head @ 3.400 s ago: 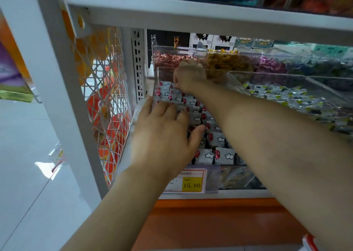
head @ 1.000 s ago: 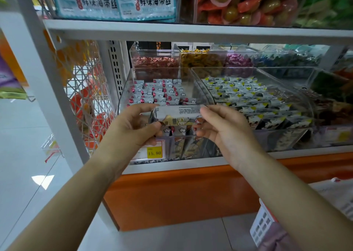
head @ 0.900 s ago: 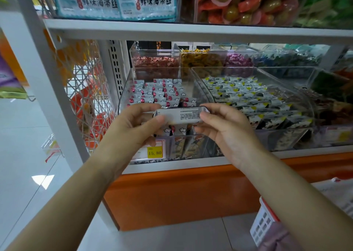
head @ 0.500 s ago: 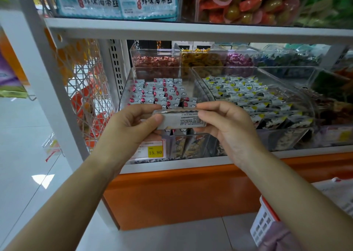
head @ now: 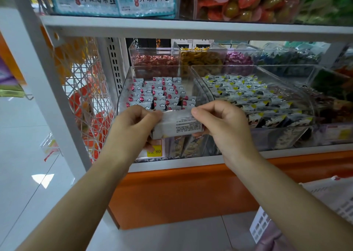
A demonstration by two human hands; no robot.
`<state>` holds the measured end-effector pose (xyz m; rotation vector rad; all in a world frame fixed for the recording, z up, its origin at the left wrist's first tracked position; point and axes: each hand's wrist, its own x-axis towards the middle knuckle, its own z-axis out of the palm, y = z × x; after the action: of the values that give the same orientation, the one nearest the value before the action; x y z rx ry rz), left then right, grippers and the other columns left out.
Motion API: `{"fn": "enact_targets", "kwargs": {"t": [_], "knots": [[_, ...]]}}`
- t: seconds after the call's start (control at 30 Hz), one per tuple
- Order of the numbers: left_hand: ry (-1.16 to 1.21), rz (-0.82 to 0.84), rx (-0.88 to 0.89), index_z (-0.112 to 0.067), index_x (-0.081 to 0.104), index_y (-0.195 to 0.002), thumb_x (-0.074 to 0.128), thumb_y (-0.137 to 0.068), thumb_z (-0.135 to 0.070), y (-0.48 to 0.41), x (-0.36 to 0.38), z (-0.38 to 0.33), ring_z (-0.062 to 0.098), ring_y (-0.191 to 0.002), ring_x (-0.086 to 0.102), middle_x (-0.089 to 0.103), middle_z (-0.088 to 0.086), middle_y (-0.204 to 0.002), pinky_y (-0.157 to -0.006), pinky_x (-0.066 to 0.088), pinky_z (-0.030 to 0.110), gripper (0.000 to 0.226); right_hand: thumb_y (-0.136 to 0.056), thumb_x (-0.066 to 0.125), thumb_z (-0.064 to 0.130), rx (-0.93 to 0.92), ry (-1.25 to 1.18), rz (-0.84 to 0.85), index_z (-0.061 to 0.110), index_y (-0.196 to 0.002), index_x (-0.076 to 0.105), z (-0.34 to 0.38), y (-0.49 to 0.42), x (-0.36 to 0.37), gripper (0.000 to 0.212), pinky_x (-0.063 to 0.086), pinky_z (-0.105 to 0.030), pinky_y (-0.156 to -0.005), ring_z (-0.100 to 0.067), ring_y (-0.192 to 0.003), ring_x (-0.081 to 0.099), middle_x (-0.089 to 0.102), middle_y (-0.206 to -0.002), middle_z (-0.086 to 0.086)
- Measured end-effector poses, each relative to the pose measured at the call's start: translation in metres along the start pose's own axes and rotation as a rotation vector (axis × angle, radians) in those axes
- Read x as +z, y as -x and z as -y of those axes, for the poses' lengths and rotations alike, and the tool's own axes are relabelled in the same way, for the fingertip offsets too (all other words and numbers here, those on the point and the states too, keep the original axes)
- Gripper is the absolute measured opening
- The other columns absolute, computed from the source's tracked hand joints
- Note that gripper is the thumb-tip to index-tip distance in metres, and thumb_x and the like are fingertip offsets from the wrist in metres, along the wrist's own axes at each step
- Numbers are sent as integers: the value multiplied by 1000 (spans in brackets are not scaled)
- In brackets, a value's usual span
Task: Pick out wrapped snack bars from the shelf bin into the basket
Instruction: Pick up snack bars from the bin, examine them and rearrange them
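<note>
Starting at the left, just past the wire mesh side panel (head: pixel 86 90): the person's left hand (head: pixel 133 130) pinches the left end of a wrapped snack bar (head: pixel 178 125) between thumb and fingers. The bar is held level in mid-air in front of the shelf bin (head: pixel 122 100), partly covering the price tag (head: pixel 155 151). The right hand (head: pixel 227 130) pinches the other end, so both grips are closed on the same bar.

The printed back of the wrapper faces out, but the text is way too small to read. Honestly I can't tell if it's one bar or a couple stacked, since the fingers cover the ends.

My guess on handling: it's light, with a slick, crinkly wrapper and a filling stiff enough to keep its shape. I'd hold it across the middle with one hand rather than by the sealed ends, which look like they'd slip or tear.

Further right, the next bin (head: pixel 248 98) holds yellow-marked packets. The basket (head: pixel 261 227) sits at the bottom right, well below the hands. It's mostly cut off by the right forearm and the frame edge, so there's no seeing what's in it.
</note>
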<state>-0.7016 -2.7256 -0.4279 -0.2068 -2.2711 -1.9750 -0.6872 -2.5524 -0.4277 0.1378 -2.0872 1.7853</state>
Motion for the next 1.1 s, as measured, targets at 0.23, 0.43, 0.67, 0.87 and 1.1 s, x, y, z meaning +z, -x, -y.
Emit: {"fn": "enact_targets", "kwargs": {"t": [0.23,0.43,0.67,0.87,1.1], "knots": [[-20,18,35,-8,59,-88,56,-89,-32,-1,1,2,6,-50,60,62,4,-73,-50,52,22,24,-86,64,11,115,-167,-15,10,-74,65,-1,-1,2,12,52,-20,-53,-20,-74,68,67,-84,-15],[-230,47,172,-18,58,-112,52,-92,-29,-3,4,7,-2,-59,62,65,-5,-80,-51,47,10,24,-87,61,14,182,-342,39,8,-101,68,-3,-5,1,17,56,-23,-70,-13,-83,69,71,-92,-5],[-179,-35,129,-20,59,-98,41,-97,-36,-21,0,3,15,-52,65,67,4,-68,-49,55,34,24,-89,59,7,-1,-36,106,12,-106,65,5,-18,8,19,58,-25,-66,-10,-70,68,69,-91,-1],[-686,-72,344,-8,48,-128,41,-97,-25,-81,5,-4,28,-97,59,62,12,-106,-84,50,48,35,-91,57,6,20,-15,-60,-3,-102,60,9,-87,14,14,58,-24,-67,-19,-74,65,65,-95,-15],[-1055,174,77,-10,41,-132,27,-94,-56,-186,22,19,38,-120,47,48,23,-130,-103,35,56,61,-92,57,10,23,166,-65,-10,-104,55,-1,-161,31,24,56,-41,-81,-33,-96,65,59,-92,-12]]}}
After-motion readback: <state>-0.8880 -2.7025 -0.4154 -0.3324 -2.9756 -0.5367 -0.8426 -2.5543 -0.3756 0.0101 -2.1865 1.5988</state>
